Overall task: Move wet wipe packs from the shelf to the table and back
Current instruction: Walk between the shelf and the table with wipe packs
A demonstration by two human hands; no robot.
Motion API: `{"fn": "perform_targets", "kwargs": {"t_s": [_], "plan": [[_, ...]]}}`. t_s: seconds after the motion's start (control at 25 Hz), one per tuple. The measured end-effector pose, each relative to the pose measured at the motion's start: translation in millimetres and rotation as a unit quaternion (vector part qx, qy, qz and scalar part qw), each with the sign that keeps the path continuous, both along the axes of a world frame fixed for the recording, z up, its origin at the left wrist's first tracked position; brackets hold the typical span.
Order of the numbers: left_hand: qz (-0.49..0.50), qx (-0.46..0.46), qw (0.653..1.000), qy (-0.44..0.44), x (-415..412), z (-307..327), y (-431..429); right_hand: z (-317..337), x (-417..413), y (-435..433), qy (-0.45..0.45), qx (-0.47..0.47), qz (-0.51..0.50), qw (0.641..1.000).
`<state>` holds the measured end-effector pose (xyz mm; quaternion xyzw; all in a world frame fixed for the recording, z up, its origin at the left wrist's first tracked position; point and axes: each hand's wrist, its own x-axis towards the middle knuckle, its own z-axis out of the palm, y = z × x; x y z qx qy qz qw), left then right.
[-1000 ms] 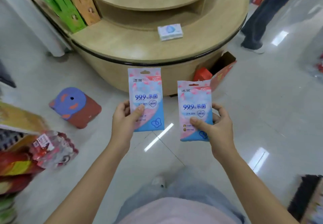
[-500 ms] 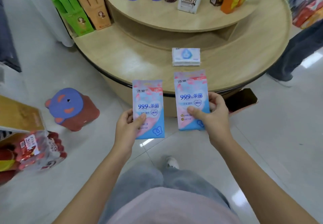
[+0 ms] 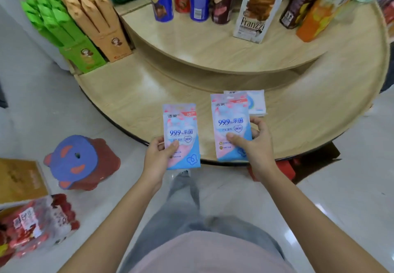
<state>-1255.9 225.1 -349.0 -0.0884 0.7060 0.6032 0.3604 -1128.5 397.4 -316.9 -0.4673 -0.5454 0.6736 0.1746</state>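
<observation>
Each of my hands holds one flat pink-and-blue wet wipe pack upright over the front edge of the round wooden table point(image 3: 132, 100). My left hand point(image 3: 158, 157) pinches the left pack point(image 3: 181, 132) at its lower left, thumb on the front. My right hand point(image 3: 257, 144) grips the right pack point(image 3: 231, 121) at its lower right, thumb across the front. Behind the right pack a white-and-blue wipe pack point(image 3: 257, 102) lies flat on the table, partly hidden.
The table's raised inner tier point(image 3: 202, 44) carries snack tubes and a biscuit carton point(image 3: 255, 10). Green and tan boxes point(image 3: 85, 27) stand at the table's left. A blue-and-red stool point(image 3: 78, 162) sits on the floor at left, bagged goods point(image 3: 36, 223) lower left.
I have stepped closer to the table. Both packs now hang over its front edge, and the right one covers part of the pack lying on the table.
</observation>
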Motion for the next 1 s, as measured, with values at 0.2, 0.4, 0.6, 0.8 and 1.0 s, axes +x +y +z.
{"fn": "perform_targets", "kwargs": {"t_s": [0.2, 0.4, 0.6, 0.8, 1.0], "plan": [[-0.099, -0.081, 0.991, 0.027, -110, -40, 62, -34, -70, 33, -0.030, -0.042, -0.035, 0.998], [-0.160, -0.126, 0.979, 0.001, -134, -98, 114, -75, -98, 62, -0.055, -0.061, -0.081, 0.993], [-0.192, -0.159, 0.968, -0.009, -120, -134, 137, -110, -87, 69, -0.074, -0.083, -0.145, 0.983], [-0.198, -0.172, 0.965, 0.007, -101, -133, 159, -118, -86, 73, -0.076, -0.085, -0.153, 0.982], [-0.241, -0.194, 0.945, 0.107, -103, -117, 161, -126, -114, 68, -0.055, -0.067, -0.070, 0.994]]}}
